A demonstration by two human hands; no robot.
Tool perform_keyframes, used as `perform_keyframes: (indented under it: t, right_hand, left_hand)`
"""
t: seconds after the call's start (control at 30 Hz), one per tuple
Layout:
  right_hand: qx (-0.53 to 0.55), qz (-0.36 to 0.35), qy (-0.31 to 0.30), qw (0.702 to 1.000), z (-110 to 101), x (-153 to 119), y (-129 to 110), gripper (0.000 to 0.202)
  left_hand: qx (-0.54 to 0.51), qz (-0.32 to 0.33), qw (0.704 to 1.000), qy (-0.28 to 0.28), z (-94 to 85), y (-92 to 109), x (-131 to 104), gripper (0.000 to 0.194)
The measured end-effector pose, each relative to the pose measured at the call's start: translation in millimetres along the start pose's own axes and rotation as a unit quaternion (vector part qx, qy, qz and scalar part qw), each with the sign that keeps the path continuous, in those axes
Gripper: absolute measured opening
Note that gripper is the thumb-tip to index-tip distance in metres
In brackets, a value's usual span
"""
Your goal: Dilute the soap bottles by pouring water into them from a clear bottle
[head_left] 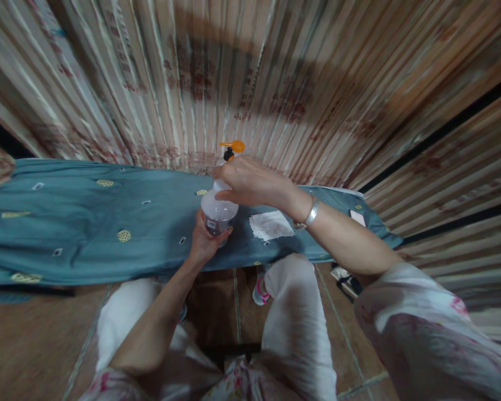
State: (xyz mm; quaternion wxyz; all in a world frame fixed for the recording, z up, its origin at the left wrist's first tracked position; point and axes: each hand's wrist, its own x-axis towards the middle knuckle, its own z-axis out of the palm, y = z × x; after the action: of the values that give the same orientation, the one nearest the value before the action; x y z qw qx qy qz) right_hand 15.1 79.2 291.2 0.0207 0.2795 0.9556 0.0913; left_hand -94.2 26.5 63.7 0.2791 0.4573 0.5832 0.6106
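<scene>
While the left hand (204,243) cups the bottle (218,210), the right hand (248,179) arches over, gripping its top.

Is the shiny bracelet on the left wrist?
No, the silver bracelet circles the right wrist, behind the right hand at the top of the clear bottle.

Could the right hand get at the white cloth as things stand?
Probably yes: the cloth lies close by the right wrist, with nothing seen lying on it. The right hand is at the bottle's top, though, and would likely need to leave it first.
</scene>
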Motion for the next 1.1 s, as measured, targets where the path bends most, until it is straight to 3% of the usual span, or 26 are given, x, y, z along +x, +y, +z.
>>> perform_keyframes:
  t: [0.17, 0.43, 0.6, 0.67, 0.77, 0.87, 0.93, 0.97, 1.1]
  right_hand:
    - [-0.001, 0.018, 0.022, 1.0, 0.8, -0.2, -1.1, 0.047]
    - [0.013, 0.004, 0.008, 1.0, -2.0, -0.7, 0.4, 0.03]
    - [0.062, 0.038, 0.057, 0.996, -14.9, -14.8, 15.5, 0.029]
    - [0.113, 0.072, 0.088, 0.987, -11.2, -29.6, 22.7, 0.031]
    - [0.247, 0.137, 0.163, 0.945, 20.6, -56.8, 28.7, 0.033]
    - [0.436, 0.217, 0.221, 0.845, 82.2, -79.7, 23.6, 0.044]
    - [0.523, 0.258, 0.216, 0.784, 128.6, -89.2, 12.9, 0.052]
    - [0.54, 0.277, 0.211, 0.766, 150.2, -92.2, 5.7, 0.053]
    - [0.521, 0.335, 0.17, 0.767, 211.3, -93.3, -28.1, 0.037]
  left_hand:
    - [0.005, -0.002, 1.0, 0.005, 0.8, -2.0, 0.0, 0.088]
    - [-0.005, 0.001, 1.0, -0.002, 0.7, -0.6, -0.1, 0.09]
    - [0.0, 0.005, 1.0, 0.005, 0.8, -2.0, 1.1, 0.087]
    - [0.001, 0.005, 1.0, 0.005, 0.6, -1.4, 0.8, 0.086]
    - [0.008, 0.009, 1.0, -0.004, -0.5, -0.3, -0.1, 0.084]
    - [0.021, 0.018, 1.0, -0.005, -1.5, -0.7, -0.5, 0.083]
    - [0.029, 0.02, 0.999, -0.002, -1.9, -2.0, -0.3, 0.086]
    - [0.032, 0.02, 0.999, -0.002, -2.1, -2.6, -0.1, 0.086]
    - [0.049, 0.028, 0.998, -0.001, -2.8, -3.9, 0.2, 0.084]
